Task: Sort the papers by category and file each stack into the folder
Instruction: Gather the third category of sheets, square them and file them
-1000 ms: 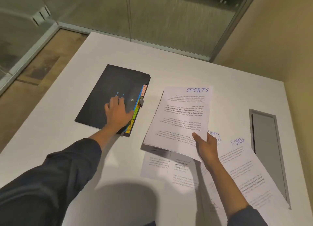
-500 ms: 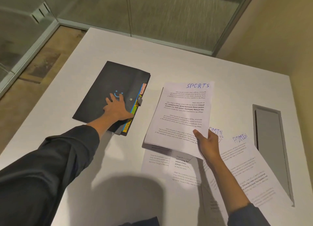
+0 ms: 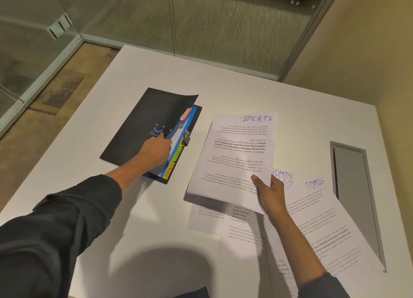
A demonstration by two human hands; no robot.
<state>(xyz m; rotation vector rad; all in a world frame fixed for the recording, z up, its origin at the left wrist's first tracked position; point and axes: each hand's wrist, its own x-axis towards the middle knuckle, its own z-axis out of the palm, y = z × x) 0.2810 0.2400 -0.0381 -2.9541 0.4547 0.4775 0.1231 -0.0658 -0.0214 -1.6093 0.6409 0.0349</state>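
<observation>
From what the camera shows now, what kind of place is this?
Probably an office or a small meeting room: a white table beside glass partition walls, with a tabbed black folder and printed papers marked ADMIN on it.

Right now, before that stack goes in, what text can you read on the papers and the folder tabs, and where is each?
"SPORTS": top of the stack of papers held by the right hand.
"ADMIN": sheet beside that hand.
"ADMIN": sheet further right.
"ADMIN": pink tab in the folder.
"H.R.": green tab.
"SPORTS": yellow tab.
Printed paragraphs and the folder's cover logo: too small to read.
</observation>
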